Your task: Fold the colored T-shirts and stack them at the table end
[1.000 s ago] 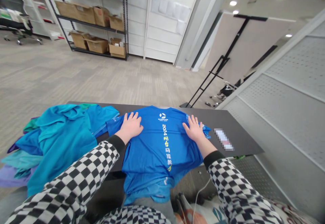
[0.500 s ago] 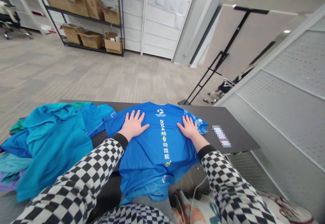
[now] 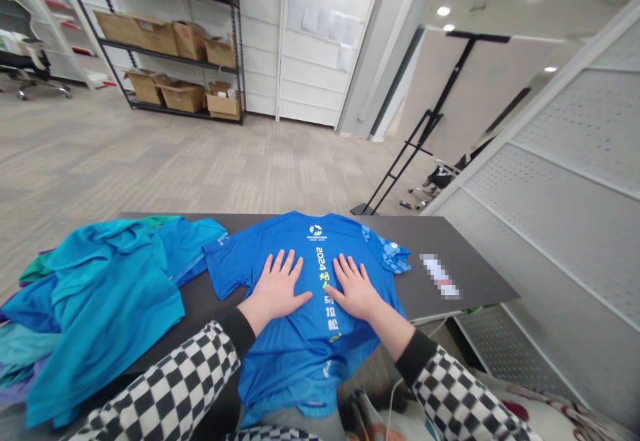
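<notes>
- From my remote seat, I see a blue printed T-shirt point(image 3: 285, 354) spread on the dark table point(image 3: 465, 257), its collar point(image 3: 313, 214) at the table's far edge and its lower part hanging over the near edge towards the wearer's lap.
- The shirt's long axis runs from the table's far edge to its near one, marked by the column of lettering point(image 3: 331, 317) down the middle.
- I have the left hand point(image 3: 275, 291) resting palm down on the shirt left of that column, fingers spread, pinching nothing.
- I have the right hand point(image 3: 356, 292) palm down on the other half, fingers fanned, also pinching nothing.
- Both hands touch the shirt, so neither is nearer to it; the right is closer to the lettering, its thumb lying over it, while the left thumb stops just beside it.
- The plain left sleeve point(image 3: 227, 264) reaches towards the table's left end, beside a heap of teal and blue clothes point(image 3: 120, 261); the patterned right sleeve point(image 3: 393, 255) points towards the right end.
- Near that right end I see a pixelated item point(image 3: 440, 275), apart from the right hand; I cannot tell what it is.
</notes>
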A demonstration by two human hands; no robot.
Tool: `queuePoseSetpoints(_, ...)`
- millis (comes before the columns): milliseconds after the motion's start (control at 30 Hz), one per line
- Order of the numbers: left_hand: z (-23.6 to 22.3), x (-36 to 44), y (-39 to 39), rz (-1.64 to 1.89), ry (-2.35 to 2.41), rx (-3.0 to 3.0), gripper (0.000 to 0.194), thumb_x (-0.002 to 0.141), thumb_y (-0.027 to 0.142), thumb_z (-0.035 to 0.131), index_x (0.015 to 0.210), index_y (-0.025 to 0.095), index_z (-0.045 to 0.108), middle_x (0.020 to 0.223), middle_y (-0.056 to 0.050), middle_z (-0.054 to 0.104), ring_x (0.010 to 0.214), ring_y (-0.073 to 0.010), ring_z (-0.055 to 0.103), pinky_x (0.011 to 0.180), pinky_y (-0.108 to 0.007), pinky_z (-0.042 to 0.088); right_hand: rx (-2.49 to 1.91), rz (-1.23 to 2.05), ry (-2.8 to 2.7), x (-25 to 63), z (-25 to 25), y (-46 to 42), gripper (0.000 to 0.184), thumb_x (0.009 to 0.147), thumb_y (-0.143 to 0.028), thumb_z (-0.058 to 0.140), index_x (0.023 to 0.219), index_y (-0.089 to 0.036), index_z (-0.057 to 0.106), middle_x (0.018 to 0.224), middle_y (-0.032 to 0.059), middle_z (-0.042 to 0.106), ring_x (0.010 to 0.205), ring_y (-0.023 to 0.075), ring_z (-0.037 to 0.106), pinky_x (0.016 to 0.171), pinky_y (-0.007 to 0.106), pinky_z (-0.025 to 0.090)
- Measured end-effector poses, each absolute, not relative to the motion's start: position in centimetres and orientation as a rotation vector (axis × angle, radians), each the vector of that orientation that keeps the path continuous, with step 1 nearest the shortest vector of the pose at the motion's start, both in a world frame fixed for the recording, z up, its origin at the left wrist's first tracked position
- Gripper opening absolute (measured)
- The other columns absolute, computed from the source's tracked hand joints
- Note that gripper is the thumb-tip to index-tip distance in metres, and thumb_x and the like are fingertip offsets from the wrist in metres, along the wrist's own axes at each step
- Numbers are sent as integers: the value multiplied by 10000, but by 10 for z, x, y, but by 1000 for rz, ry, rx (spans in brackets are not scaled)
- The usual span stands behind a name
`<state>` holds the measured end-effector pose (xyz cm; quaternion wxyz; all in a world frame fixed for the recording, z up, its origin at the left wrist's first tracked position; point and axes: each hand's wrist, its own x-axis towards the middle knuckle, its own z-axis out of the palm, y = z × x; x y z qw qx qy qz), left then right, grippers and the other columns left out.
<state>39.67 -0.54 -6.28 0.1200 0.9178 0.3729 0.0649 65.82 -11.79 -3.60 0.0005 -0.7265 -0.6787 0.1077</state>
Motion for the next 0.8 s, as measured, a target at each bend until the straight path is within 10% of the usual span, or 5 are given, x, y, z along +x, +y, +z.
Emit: queuePoseSetpoints(800,-54,383,-17,196,1125,2653,1021,1008,849,433,1805,219,327,1879,-156,222,1762,-393,133,1405,-664,49,-2421,257,-1993,688,-49,-141,924,1093,-787,380,1838,-262,226,1897,82,135,1765,386,85,1400,671,110)
